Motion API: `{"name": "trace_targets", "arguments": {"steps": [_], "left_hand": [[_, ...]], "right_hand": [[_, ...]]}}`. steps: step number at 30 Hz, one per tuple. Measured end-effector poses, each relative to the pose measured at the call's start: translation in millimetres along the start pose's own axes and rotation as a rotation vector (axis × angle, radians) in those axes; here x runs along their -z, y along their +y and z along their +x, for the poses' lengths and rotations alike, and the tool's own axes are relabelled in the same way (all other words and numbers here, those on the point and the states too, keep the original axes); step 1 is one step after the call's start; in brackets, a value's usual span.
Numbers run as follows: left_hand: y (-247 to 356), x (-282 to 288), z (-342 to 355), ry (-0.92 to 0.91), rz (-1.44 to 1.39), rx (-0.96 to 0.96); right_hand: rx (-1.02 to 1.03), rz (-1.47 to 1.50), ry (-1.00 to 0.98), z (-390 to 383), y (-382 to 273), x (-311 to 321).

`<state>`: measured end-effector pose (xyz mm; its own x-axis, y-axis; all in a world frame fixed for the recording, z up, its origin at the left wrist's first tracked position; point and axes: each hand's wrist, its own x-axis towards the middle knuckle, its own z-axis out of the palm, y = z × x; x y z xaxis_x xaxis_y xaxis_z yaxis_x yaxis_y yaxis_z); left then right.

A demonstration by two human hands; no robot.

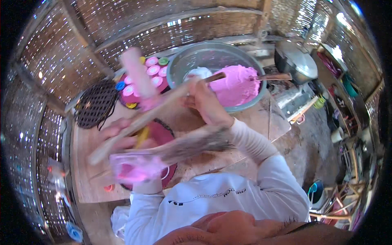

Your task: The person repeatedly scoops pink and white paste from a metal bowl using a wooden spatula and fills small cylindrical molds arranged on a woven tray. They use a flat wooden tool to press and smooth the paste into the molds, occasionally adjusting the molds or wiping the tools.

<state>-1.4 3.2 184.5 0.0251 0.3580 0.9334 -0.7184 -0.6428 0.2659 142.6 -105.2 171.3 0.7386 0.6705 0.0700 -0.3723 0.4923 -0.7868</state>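
Note:
A long wooden stick [149, 116] slants across the table in front of me, blurred by motion. Fingers of my right hand [206, 102] are curled at its upper end. My left hand [118, 132] is by its lower part, too smeared to show its grip. Below the stick lies a thick, worn wooden piece [194, 145], with a block smeared in pink paste [136, 167] at its left end. A blurred pale pink tube-like thing [136, 67] stands up beyond the stick. Behind both hands is a red basin [165, 132] with something yellow [142, 136] in it.
A large grey basin [185, 51] holds pink paste [237, 87], a white mass [198, 73] and a wooden-handled tool [273, 76]. Left of it, pink round pieces [153, 70] sit among coloured caps. A dark woven basket [96, 104], a lidded metal pot [296, 61] and shelves [341, 90] stand around.

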Motion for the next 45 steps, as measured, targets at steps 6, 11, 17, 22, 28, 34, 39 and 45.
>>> {"name": "trace_targets", "arguments": {"steps": [6,11,17,22,28,34,39,45], "left_hand": [[-18,55,32,0.143,0.446,-0.219],[-40,82,38,-0.034,0.697,-0.358],[-38,66,43,-0.069,0.86,-0.315],[-44,61,39,-0.099,0.88,-0.279],[-57,47,36,-0.188,0.976,-0.254],[-54,48,34,-0.341,1.058,-0.198],[-55,49,32,-0.304,1.151,-0.197],[-50,78,38,-0.408,1.249,-0.286]], "right_hand": [[0.819,-2.575,0.275,11,-107,145],[-0.002,-2.866,0.122,21,-152,188],[0.138,-2.996,0.004,-9,-189,103],[0.295,-2.742,-0.41,8,-201,105],[0.008,-2.72,-0.784,98,-110,167],[0.176,-2.738,-1.101,137,-72,173],[0.029,-2.692,-1.281,129,-76,149],[0.29,-2.586,-1.397,100,-83,152]]}}
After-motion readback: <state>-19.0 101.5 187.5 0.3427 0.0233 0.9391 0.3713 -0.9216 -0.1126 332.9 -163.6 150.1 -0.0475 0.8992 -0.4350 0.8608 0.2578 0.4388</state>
